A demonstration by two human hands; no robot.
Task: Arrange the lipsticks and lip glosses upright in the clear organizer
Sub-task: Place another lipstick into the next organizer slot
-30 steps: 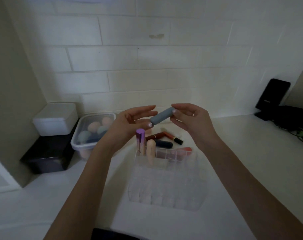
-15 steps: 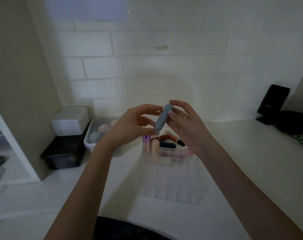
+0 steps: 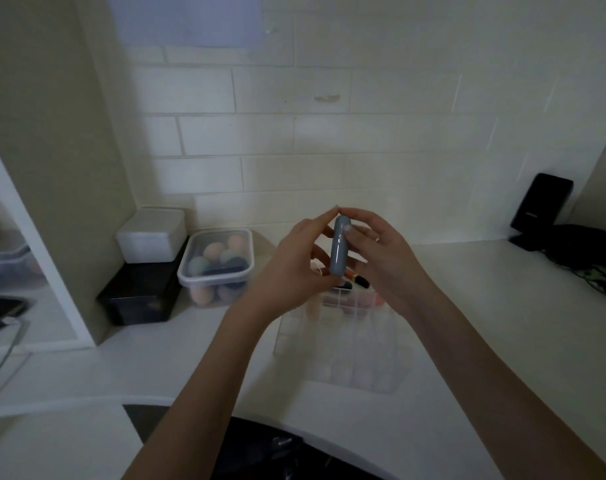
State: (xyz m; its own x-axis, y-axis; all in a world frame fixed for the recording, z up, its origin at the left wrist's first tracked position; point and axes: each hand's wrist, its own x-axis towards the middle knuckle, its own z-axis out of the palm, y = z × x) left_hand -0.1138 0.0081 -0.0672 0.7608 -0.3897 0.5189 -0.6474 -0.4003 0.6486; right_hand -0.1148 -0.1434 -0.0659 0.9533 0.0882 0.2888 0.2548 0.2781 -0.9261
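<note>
A grey-blue lipstick tube (image 3: 339, 247) stands nearly upright in the air, pinched between both hands. My left hand (image 3: 294, 268) grips its lower part and my right hand (image 3: 381, 258) holds its upper part. Below them the clear organizer (image 3: 343, 348) sits on the white counter, its back row partly hidden by my hands. A peach tube (image 3: 312, 308) stands in its back left cell. Behind the organizer lie loose lipsticks: a dark one (image 3: 343, 286), a red-and-black one (image 3: 358, 279) and a pink one (image 3: 370, 299).
A lidded clear tub of makeup sponges (image 3: 218, 265) stands left of the organizer. Further left a white box (image 3: 152, 233) rests on a black box (image 3: 138, 296). A black device (image 3: 540, 206) and dark cables (image 3: 589, 258) occupy the far right corner. A tiled wall runs behind.
The grey-blue tube has turned from slanted to nearly upright between my hands. The view has tilted, so the hands and organizer appear further right.
</note>
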